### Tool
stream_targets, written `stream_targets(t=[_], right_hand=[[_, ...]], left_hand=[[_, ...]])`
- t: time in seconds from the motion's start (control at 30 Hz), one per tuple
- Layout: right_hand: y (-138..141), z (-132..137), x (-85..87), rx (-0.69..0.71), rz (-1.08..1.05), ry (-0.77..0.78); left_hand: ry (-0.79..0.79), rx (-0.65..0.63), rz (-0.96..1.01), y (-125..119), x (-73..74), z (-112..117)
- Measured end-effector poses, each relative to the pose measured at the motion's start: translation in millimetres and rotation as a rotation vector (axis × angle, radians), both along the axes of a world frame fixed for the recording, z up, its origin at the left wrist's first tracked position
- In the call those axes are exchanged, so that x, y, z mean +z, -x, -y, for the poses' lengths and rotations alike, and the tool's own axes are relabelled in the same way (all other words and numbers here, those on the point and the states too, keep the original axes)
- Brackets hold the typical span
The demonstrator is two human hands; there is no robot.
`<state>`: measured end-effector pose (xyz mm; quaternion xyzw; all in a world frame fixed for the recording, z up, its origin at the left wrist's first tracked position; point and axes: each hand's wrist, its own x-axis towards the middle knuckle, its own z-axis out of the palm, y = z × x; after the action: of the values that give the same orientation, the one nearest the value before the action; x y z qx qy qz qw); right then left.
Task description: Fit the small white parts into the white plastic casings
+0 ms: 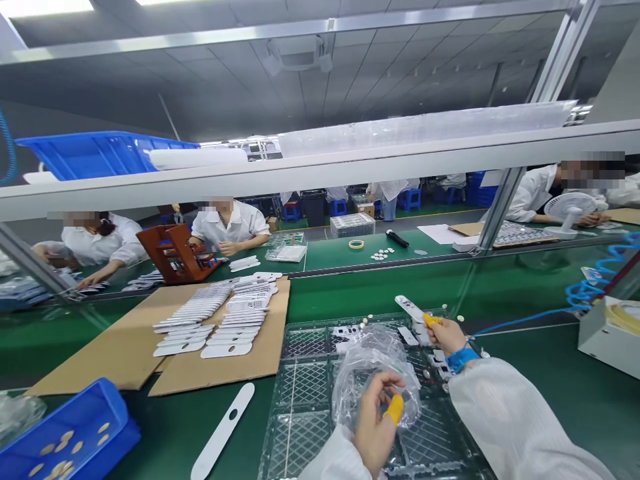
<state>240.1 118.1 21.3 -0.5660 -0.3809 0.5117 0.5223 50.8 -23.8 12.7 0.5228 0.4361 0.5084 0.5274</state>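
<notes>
My right hand (449,339), with a yellow finger cot and a blue wrist strap, pinches one end of a long white part (410,308) with rounded end and dark markings. It holds the part over the far side of a dark compartmented tray (306,383). Curled over a crumpled clear plastic bag (350,380) in the tray is my left hand (376,421); its yellow-capped thumb stands apart from the fingers, and no object shows between them. Small white pieces (409,335) lie in the tray's far compartments.
Stacked white strips (235,320) rest on cardboard (115,340). One white strip (223,430) lies left of the tray, near a blue bin (95,433) of small round pieces. A white box (607,347) stands right. Co-workers (230,227) sit beyond the green divider.
</notes>
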Motion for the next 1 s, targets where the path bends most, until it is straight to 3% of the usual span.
stream_targets(t=[0.17,0.3,0.43,0.53,0.6,0.67,0.77,0.87,1.0], right_hand=[[0.6,-4.0,3.1,-0.020,-0.093,-0.005],[-12.8,10.3,24.5,0.017,-0.091,-0.049],[-42.2,46.5,63.5,0.088,-0.020,-0.121],[-70.2,82.4,79.0,0.183,0.163,-0.161],[-87.7,105.4,72.1,0.190,0.243,-0.147],[-102.2,125.4,51.9,0.179,0.271,-0.093],[-117.2,149.7,10.8,0.172,0.240,0.054],[-126.0,167.0,-22.2,0.169,0.146,0.169],[-135.4,177.9,-45.0,0.150,0.063,0.249]], left_hand=[[-0.006,0.013,-0.023,0.5,-0.3,0.0],[-0.021,0.036,-0.086,-1.4,1.4,0.1],[-0.189,0.179,-0.223,2.6,4.1,5.6],[-0.447,0.444,-0.447,9.4,4.9,8.1],[-0.474,0.668,-0.632,12.7,3.7,5.8],[-0.358,0.758,-0.788,14.5,0.1,0.8],[-0.189,0.652,-0.860,17.8,-8.9,-8.2],[-0.156,0.527,-0.750,26.0,-13.9,-15.4],[-0.168,0.604,-0.536,43.3,3.7,-18.2]])
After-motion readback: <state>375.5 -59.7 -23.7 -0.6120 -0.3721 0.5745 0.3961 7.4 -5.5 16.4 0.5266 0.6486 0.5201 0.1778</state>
